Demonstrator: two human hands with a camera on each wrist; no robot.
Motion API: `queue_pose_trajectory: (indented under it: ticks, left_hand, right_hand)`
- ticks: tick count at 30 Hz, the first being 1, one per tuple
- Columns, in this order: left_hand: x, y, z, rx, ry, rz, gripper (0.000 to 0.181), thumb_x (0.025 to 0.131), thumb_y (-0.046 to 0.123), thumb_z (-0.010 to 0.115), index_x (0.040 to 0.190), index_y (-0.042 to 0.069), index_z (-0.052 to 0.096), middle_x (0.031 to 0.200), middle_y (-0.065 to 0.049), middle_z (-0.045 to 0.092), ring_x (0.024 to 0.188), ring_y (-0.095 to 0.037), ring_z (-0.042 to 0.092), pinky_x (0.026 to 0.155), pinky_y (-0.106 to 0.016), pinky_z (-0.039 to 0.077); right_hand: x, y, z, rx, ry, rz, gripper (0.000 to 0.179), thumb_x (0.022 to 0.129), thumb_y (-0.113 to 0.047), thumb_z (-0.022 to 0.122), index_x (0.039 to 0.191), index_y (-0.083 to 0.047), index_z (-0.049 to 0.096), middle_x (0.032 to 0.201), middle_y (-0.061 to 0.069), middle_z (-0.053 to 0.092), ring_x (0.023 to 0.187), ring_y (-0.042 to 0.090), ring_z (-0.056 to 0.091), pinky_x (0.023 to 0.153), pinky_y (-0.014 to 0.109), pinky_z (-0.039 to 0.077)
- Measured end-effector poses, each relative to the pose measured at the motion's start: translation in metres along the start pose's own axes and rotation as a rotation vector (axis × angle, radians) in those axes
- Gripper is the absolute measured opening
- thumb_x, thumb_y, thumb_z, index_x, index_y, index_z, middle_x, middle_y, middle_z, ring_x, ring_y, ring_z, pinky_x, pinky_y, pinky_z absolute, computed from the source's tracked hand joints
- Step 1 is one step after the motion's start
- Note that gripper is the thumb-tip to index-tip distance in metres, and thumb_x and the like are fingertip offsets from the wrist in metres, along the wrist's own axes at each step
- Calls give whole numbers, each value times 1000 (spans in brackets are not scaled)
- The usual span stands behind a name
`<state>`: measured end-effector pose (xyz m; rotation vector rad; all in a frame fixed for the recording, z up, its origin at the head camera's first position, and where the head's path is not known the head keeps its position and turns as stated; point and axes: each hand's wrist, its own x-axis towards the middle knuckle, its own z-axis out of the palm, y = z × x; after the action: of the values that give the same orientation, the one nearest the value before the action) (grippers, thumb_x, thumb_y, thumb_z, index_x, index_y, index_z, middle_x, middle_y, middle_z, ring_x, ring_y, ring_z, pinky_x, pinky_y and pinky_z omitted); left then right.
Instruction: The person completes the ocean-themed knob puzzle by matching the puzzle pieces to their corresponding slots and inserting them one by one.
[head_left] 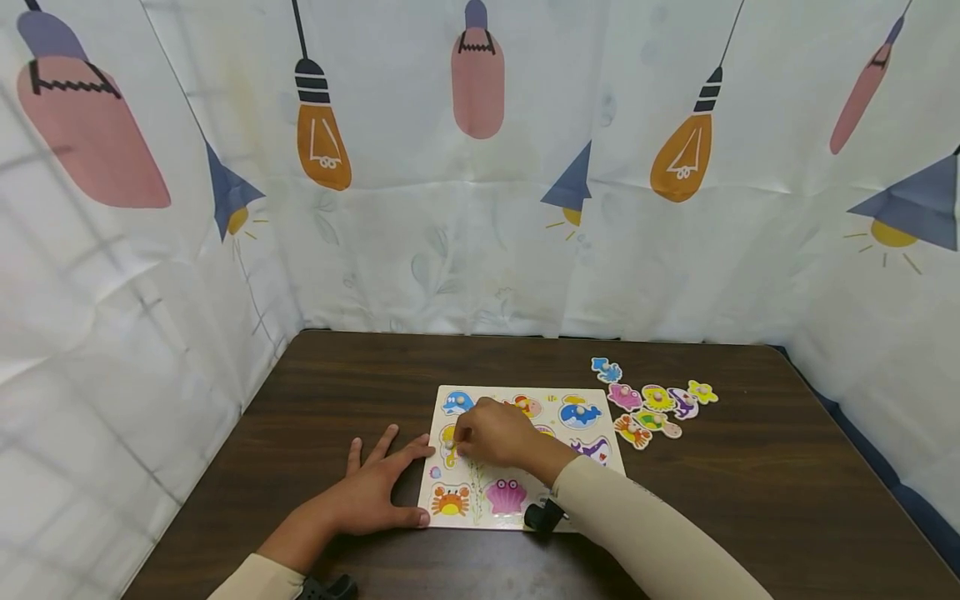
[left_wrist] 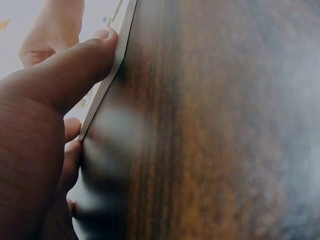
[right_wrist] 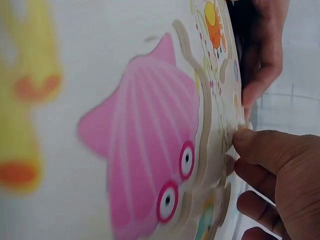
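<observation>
A pale puzzle board (head_left: 491,522) printed with sea animals lies on the table. My left hand (head_left: 372,493) has its fingers spread at the board's left side, with the thumb (left_wrist: 105,40) at the near corner and the forefinger at the edge. Over the left part of the board, my right hand (head_left: 498,433) pinches the seahorse piece (head_left: 448,446) with thumb and fingertips at its slot. In the right wrist view the pink shell picture (right_wrist: 152,135) fills the foreground, and the thumb (right_wrist: 260,145) bends down toward the board. The right hand and forearm hide the board's middle.
Right of the board lie several loose knobbed pieces, among them a crab (head_left: 632,432), a pink fish (head_left: 624,397), a yellow star (head_left: 702,392) and a blue piece (head_left: 606,369). The dark wooden table (head_left: 750,500) meets a patterned curtain (head_left: 397,267) at its back.
</observation>
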<state>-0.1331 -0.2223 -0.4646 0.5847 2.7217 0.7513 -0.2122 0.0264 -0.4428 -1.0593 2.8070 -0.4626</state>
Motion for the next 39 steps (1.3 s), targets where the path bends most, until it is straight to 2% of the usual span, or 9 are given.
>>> queue_pose_trajectory:
  ticks: [8,12,14,19,26,35,39]
  left_hand:
    - [1,-1,0,12,12,-1,90,76,69,79,152,32,47,166,6,31,155,-42,3,108,-77,-13]
    - [1,1,-1,2,1,-6,90,77,67,79,153,32,46,166,6,29,155,-42,2,108,-76,-14]
    - [1,1,-1,0,-3,-8,90,77,67,79,153,31,46,166,6,29,155,-41,1,108,-76,-15]
    - [1,-1,0,1,-7,-10,91,77,68,78,153,31,45,166,6,29,155,-41,1,108,-75,-15]
    - [1,-2,0,6,-8,-11,91,77,69,78,153,31,45,166,7,29,155,-41,1,108,-76,-15]
    - [0,-1,-1,9,-10,-10,91,77,69,78,153,32,45,166,6,29,155,-41,2,109,-75,-14]
    - [0,0,-1,9,-9,-9,91,77,69,78,153,32,46,166,6,29,155,-41,2,109,-75,-14]
  right_hand:
    - [-17,20,-9,-38,-5,19,7,90,-32,79,97,-30,80,88,-22,66,90,4,54,69,28,49]
    - [-29,31,-15,-24,-10,42,7,91,-31,79,97,-29,81,87,-22,65,92,5,55,70,29,51]
    - [-35,36,-18,-9,-13,45,7,91,-31,79,98,-28,81,89,-22,67,94,6,56,76,32,53]
    - [-49,48,-25,7,-14,70,8,92,-31,79,98,-26,81,92,-20,69,97,8,57,82,35,54]
    - [-64,67,-30,-7,-17,145,8,90,-32,81,96,-28,80,95,-16,65,93,8,55,74,32,51]
    - [-84,89,-40,2,21,241,5,88,-29,83,92,-29,80,94,-15,66,95,9,55,75,31,51]
    - [-97,103,-46,-15,44,265,6,88,-29,83,94,-28,81,99,-12,68,96,11,57,76,33,54]
